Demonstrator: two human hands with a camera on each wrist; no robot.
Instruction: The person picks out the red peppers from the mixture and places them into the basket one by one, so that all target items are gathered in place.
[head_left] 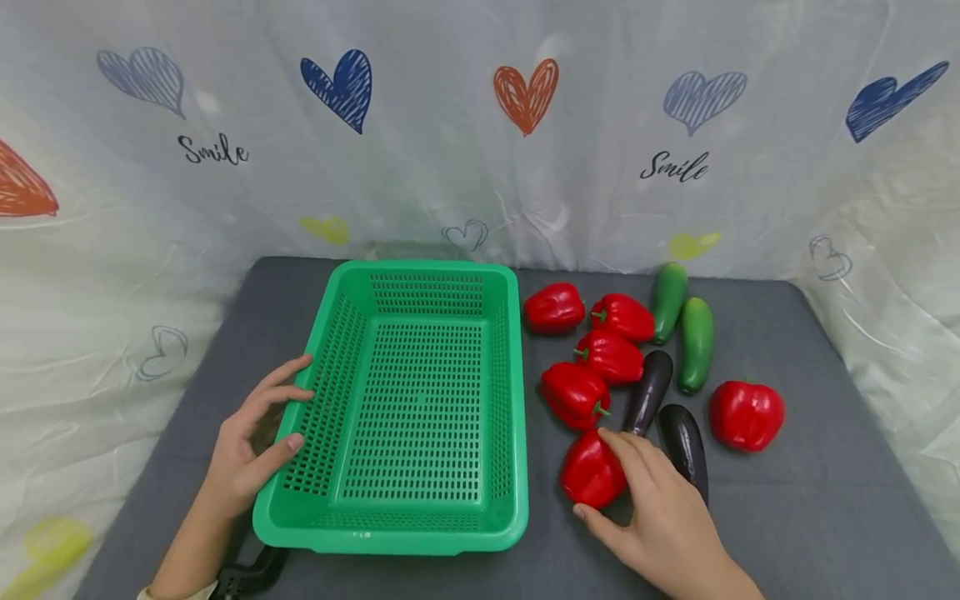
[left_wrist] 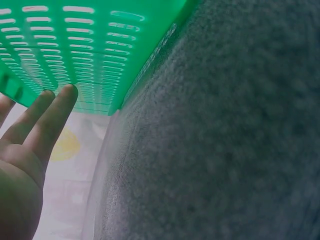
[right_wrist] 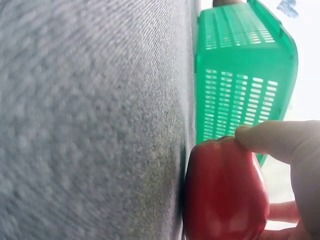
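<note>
My right hand point(head_left: 663, 517) grips a red bell pepper point(head_left: 591, 475) between thumb and fingertips. The right wrist view shows this pepper point(right_wrist: 225, 190) resting on the grey cloth, the thumb at its end. At the left side of an empty green plastic basket point(head_left: 420, 529) is my left hand point(head_left: 251, 450), fingers extended and fingertips at the rim. Seen from below in the left wrist view, its fingers point(left_wrist: 50, 120) reach to the basket's slotted wall point(left_wrist: 100, 55). Just beyond the gripped pepper lies another red pepper point(head_left: 576, 395), and a dark eggplant point(head_left: 684, 450) is beside the right hand.
Several more red peppers point(head_left: 611, 357) lie right of the basket. A second eggplant point(head_left: 648, 390) and two green cucumbers point(head_left: 697, 346) sit among them. One red pepper point(head_left: 746, 415) stands apart at the right. A printed curtain point(head_left: 427, 167) hangs behind the grey-covered table point(head_left: 795, 517).
</note>
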